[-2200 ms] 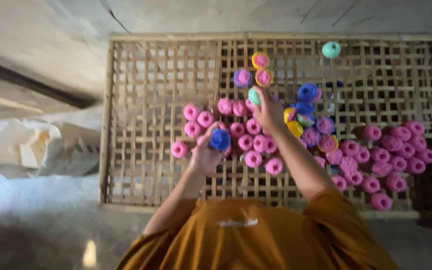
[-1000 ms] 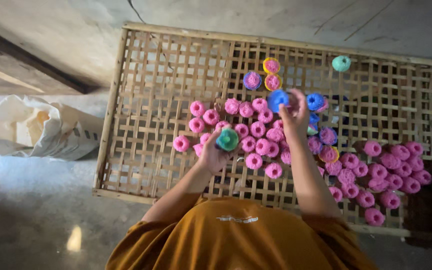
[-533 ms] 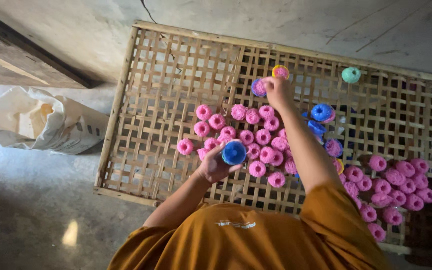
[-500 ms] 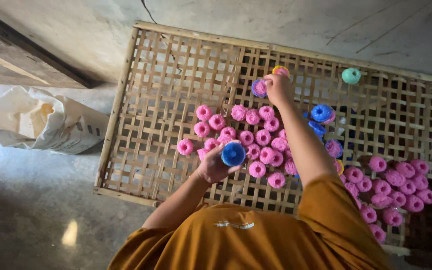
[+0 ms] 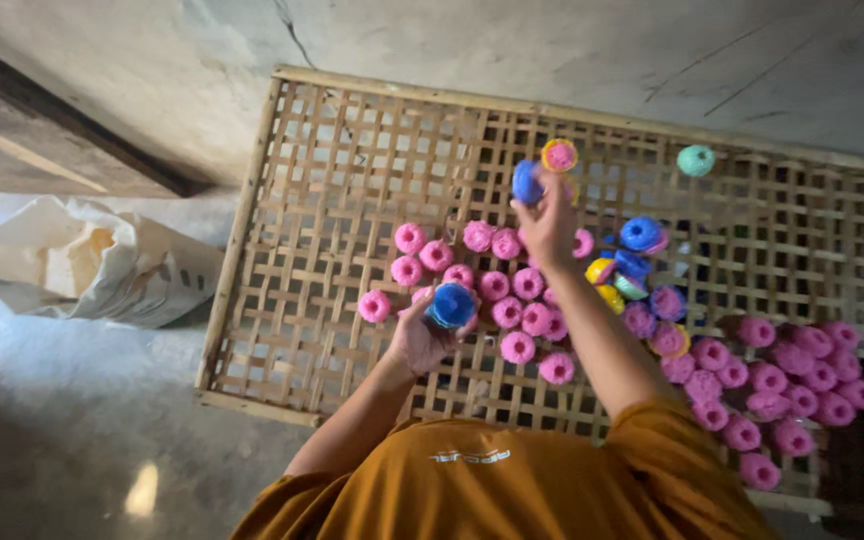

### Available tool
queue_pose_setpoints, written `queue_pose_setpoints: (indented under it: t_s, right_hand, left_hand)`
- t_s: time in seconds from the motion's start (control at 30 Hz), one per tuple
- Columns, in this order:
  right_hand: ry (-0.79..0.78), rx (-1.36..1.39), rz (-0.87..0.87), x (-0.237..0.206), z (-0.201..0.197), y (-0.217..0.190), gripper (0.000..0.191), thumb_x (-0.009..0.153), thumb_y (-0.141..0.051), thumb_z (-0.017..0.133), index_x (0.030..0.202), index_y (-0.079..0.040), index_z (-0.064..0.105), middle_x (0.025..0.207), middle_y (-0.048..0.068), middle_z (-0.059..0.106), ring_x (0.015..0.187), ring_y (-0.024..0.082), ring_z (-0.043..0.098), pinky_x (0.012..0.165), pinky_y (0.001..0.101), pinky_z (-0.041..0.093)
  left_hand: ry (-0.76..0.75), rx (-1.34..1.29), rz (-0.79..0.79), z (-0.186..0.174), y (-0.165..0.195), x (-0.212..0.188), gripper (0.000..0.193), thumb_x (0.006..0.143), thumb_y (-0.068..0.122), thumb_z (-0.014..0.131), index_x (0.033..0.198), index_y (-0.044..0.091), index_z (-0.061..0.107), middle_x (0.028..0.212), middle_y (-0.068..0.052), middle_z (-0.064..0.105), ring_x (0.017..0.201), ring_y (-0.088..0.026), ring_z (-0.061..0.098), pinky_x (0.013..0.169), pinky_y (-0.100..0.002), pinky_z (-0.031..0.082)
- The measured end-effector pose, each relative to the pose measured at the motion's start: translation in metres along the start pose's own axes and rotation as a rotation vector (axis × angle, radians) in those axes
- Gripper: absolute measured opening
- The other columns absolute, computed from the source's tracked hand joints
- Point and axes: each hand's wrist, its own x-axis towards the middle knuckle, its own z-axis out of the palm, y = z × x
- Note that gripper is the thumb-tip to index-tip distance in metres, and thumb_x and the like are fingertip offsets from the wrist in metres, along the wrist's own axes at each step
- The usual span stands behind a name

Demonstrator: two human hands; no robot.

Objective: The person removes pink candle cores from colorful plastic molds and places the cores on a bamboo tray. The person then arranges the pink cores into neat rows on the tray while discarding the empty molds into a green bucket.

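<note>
Since half a second ago your right hand [image 5: 549, 222] has drawn back a little from the far end of the bamboo lattice tray [image 5: 352, 180] and now lifts a blue spool [image 5: 526, 182] in its fingertips, where before it reached among the pieces by the yellow-rimmed pink spool [image 5: 559, 155]; your left hand has barely shifted. Taking the tray as your landmark and going left to right: off its left edge, on the concrete floor [image 5: 62, 440], a cream sack [image 5: 92, 262] lies slumped, well apart from your hands. Over the tray's left-centre, your left hand [image 5: 422, 335] is closed around a second blue spool [image 5: 453, 304], held just above the near edge of the pink spools [image 5: 512, 290] clustered at the tray's middle. Your right hand hangs above that cluster's far side, pinching its blue spool just beside the yellow-rimmed one. Right of it on the tray sits a small heap of mixed blue, yellow and purple spools [image 5: 632, 270]. A lone teal spool [image 5: 695, 160] rests near the tray's far right corner, and more pink spools [image 5: 782, 385] crowd its near right part.
</note>
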Motion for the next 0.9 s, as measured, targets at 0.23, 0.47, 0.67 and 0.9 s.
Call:
queue_pose_setpoints:
  t_s: [0.23,0.47,0.67,0.9]
  right_hand:
    - [0.146,0.187,-0.169,-0.064,-0.026,0.004,0.067,0.086,-0.012,0.083,0.146,-0.007,0.055,0.117,0.011,0.070,0.101,0.018,0.068,0.084,0.0297,0.057]
    - [-0.100,0.888,0.786,-0.151,-0.072,0.021,0.044,0.099,-0.030,0.061,0.137,-0.009,0.060,0.119,0.006,0.069,0.096,0.015,0.069,0.079,0.0345,0.057]
    - [0.083,1.491,1.017,-0.225,-0.179,0.047,0.046,0.100,-0.041,0.046,0.132,-0.008,0.056,0.118,0.009,0.068,0.100,0.025,0.069,0.088,0.0437,0.060]
    - [0.985,1.033,0.460,-0.265,-0.461,0.134,0.041,0.095,-0.030,0.054,0.130,-0.010,0.060,0.124,0.011,0.065,0.107,0.028,0.066,0.092,0.0449,0.057]
  left_hand:
    - [0.144,0.068,0.071,0.015,-0.005,0.038,0.052,0.092,0.038,0.067,0.136,0.013,0.057,0.120,-0.018,0.069,0.099,-0.032,0.070,0.079,-0.043,0.063]
    - [-0.133,0.393,0.133,0.051,-0.063,0.058,0.052,0.096,0.022,0.073,0.141,0.007,0.052,0.138,-0.016,0.059,0.121,-0.030,0.061,0.105,-0.046,0.055]
    - [-0.393,1.287,0.148,0.084,-0.168,0.069,0.075,0.098,0.034,0.068,0.157,0.011,0.028,0.154,-0.020,0.029,0.143,-0.040,0.024,0.114,-0.058,0.031]
    - [-0.468,1.762,0.435,0.088,-0.225,0.141,0.062,0.080,0.038,0.070,0.135,0.011,0.057,0.132,-0.019,0.056,0.127,-0.038,0.052,0.104,-0.054,0.048]
